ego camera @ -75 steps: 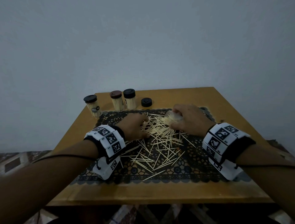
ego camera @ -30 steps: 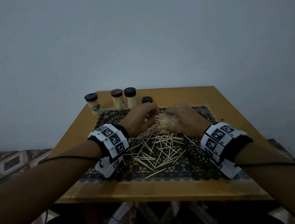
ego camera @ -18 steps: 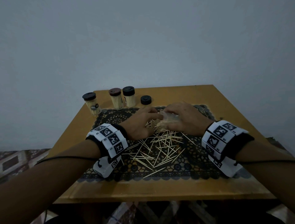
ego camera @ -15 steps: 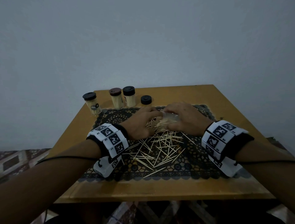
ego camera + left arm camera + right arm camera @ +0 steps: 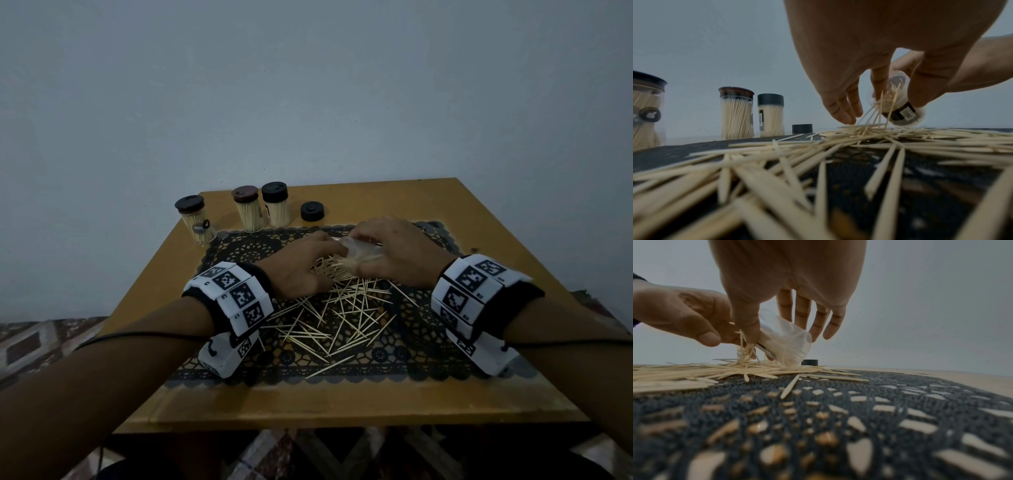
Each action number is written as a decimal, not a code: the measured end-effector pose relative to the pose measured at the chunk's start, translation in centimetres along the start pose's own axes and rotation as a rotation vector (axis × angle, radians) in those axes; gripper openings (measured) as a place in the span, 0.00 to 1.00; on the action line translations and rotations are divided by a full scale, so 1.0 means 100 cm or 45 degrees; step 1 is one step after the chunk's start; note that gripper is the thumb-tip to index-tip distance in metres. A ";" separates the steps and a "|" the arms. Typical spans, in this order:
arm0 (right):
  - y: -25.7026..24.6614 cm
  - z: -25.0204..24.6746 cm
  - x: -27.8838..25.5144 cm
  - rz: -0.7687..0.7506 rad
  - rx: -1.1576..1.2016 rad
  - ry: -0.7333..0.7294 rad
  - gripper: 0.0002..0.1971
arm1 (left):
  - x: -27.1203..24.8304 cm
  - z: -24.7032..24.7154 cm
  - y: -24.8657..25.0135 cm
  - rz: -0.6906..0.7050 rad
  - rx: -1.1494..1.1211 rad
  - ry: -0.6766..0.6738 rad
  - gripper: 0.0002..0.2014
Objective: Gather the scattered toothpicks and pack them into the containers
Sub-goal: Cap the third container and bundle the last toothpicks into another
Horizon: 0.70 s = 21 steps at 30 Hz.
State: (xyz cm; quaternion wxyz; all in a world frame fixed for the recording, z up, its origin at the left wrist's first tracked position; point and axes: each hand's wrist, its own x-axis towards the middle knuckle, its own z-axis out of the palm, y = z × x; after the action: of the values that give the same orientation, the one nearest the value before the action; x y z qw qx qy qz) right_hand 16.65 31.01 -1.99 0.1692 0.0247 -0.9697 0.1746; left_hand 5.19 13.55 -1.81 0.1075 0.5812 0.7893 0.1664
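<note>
Loose toothpicks (image 5: pixel 342 318) lie scattered and heaped on a black lace mat (image 5: pixel 428 356). My right hand (image 5: pixel 397 253) grips a clear open container (image 5: pixel 359 250), tilted with its mouth toward the left, low over the heap. The right wrist view shows my thumb and fingers curled round the container (image 5: pixel 785 340). My left hand (image 5: pixel 301 263) is at the mouth, and its thumb and forefinger pinch a few toothpicks (image 5: pixel 877 110) that stick out of the container (image 5: pixel 898 104). How full it is stays hidden.
Three capped containers (image 5: pixel 197 219) (image 5: pixel 250 209) (image 5: pixel 276 205) full of toothpicks stand at the back left of the wooden table (image 5: pixel 342 404). A loose black cap (image 5: pixel 312 211) lies right of them. A plain wall rises behind the table.
My left hand rose from the pile on the mat to the mouth of the container. My right hand shifted slightly left and tilted the container toward it.
</note>
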 end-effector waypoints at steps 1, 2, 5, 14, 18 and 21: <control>0.000 0.000 0.000 -0.009 0.014 0.013 0.17 | 0.000 0.000 0.000 0.003 -0.009 0.007 0.26; 0.000 0.001 0.000 -0.011 0.023 0.026 0.16 | -0.001 0.000 0.001 0.004 -0.022 0.011 0.27; 0.003 0.003 0.001 0.005 0.018 0.027 0.17 | -0.001 0.001 0.002 0.011 -0.032 0.015 0.25; 0.011 0.001 0.000 0.205 -0.070 0.193 0.20 | -0.003 -0.001 0.002 -0.137 -0.059 0.176 0.36; 0.012 -0.003 -0.001 0.340 -0.025 0.327 0.18 | -0.004 -0.003 0.002 -0.137 0.086 0.119 0.28; 0.009 -0.004 0.000 0.365 0.049 0.393 0.16 | -0.003 -0.010 0.010 -0.114 0.235 -0.022 0.21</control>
State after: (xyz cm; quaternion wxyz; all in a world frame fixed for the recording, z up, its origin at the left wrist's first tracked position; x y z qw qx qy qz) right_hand 16.70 32.02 -1.91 0.2888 -0.1373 -0.9223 0.2171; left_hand 5.82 13.37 -0.54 0.0676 0.5540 0.8256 0.0830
